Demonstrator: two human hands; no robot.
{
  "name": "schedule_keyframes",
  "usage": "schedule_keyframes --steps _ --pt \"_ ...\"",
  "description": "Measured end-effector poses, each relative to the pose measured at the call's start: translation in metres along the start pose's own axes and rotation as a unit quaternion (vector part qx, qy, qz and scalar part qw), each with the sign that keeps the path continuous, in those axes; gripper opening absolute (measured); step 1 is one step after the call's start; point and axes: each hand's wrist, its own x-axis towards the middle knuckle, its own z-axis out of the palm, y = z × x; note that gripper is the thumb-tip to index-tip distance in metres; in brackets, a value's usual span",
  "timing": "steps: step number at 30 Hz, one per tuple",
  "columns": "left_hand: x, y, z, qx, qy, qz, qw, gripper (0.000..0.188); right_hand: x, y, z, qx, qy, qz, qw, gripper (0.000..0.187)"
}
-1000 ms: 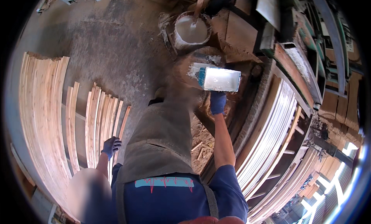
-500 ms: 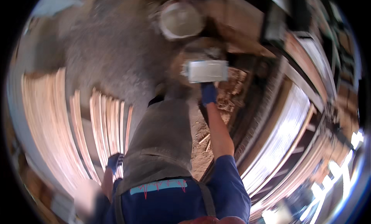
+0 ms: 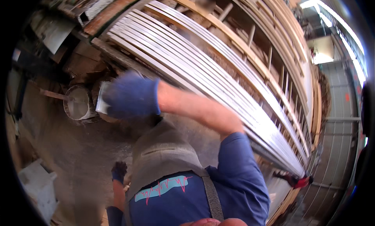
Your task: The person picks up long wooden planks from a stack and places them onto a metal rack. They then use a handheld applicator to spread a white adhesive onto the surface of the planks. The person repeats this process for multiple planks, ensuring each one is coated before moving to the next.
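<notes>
My right hand [image 3: 133,94], in a blue glove and smeared by motion, reaches across in front of me. It is closed on a white rectangular flat object [image 3: 102,97], mostly hidden behind the glove; its kind does not show. Just beyond it stands a round bucket [image 3: 78,103] of pale contents, with a stick [image 3: 54,94] at its rim. Beside my right forearm lies a row of long white-coated strips [image 3: 203,66]. My left hand [image 3: 119,171], in a dark blue glove, hangs low by my apron [image 3: 166,142], fingers loosely extended and holding nothing.
Wooden racks with crosspieces [image 3: 250,34] run along the right behind the strips. A metal beam [image 3: 113,11] lies at the upper left. Pale sheet-like scraps [image 3: 38,183] are on the floor at lower left. A person in red [image 3: 300,182] is far off at lower right.
My view has swung to the right, bringing the white strips into the middle. My right hand has come nearer and higher, still holding the white rectangular object. My left hand is away from the boards.
</notes>
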Motion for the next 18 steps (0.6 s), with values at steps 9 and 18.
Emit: schedule_keyframes --steps 9,18 --pt "-0.012 0.153 0.397 0.416 -0.073 0.295 0.857 0.045 -0.151 -0.115 -0.06 -0.312 0.174 -0.093 0.929 0.015" --pt "0.013 0.061 0.446 0.427 -0.039 0.262 0.865 0.034 -0.285 -0.017 -0.028 -0.442 0.165 0.05 0.88 0.007"
